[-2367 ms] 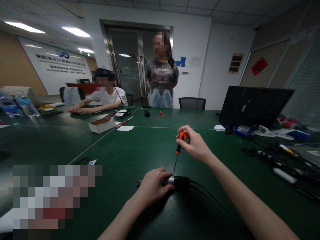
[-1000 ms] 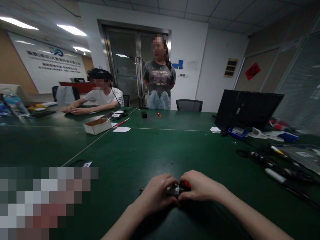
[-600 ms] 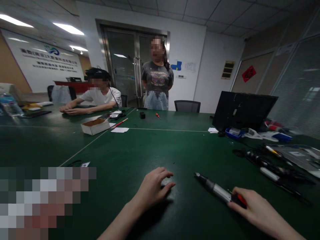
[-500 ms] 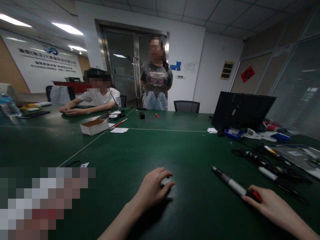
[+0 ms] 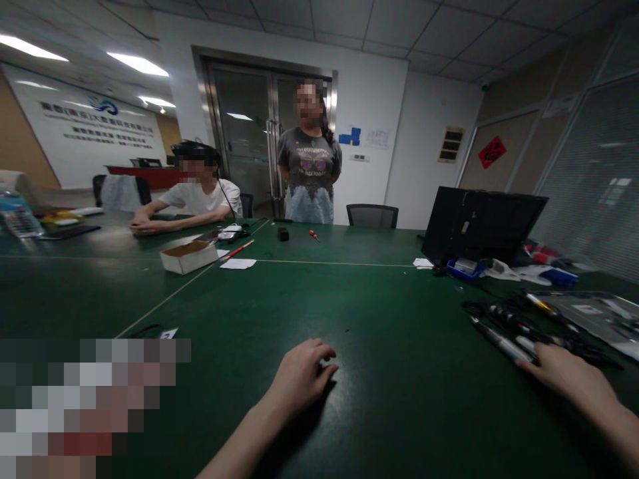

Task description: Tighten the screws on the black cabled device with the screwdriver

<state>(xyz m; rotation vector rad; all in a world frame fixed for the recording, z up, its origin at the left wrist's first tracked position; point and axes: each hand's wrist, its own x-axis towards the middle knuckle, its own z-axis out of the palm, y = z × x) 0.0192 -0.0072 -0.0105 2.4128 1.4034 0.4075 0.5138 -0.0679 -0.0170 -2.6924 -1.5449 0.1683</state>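
Moved the silver-and-black pen-shaped tool [image 5: 502, 341] farther right across the tabletop [image 5: 239, 299] since the earlier frame, bringing it beside the black corded tools [image 5: 516, 321]. Keeps the right hand [image 5: 574, 369] at its rear end, seemingly clamped there with the thumb on the near side; cannot tell how the hidden fingers wrap, or whether anything else sits in that palm.

Lies forward and to the left of the right hand, with its long axis slanting from the rear end at the thumb to the narrow tip, farther from the body and farther left. Runs roughly in line with the neighbouring tools — close along their near, left side, though cannot tell if actually touching them.

Leaves the left hand [image 5: 302, 374] well apart, out to the left on the open stretch, with thumb and fingers curled but parted and nothing visible between them. Makes the right hand plainly the nearer one, and, as a judgement, makes clearance from those neighbours the relation to watch — especially along the barrel's right side
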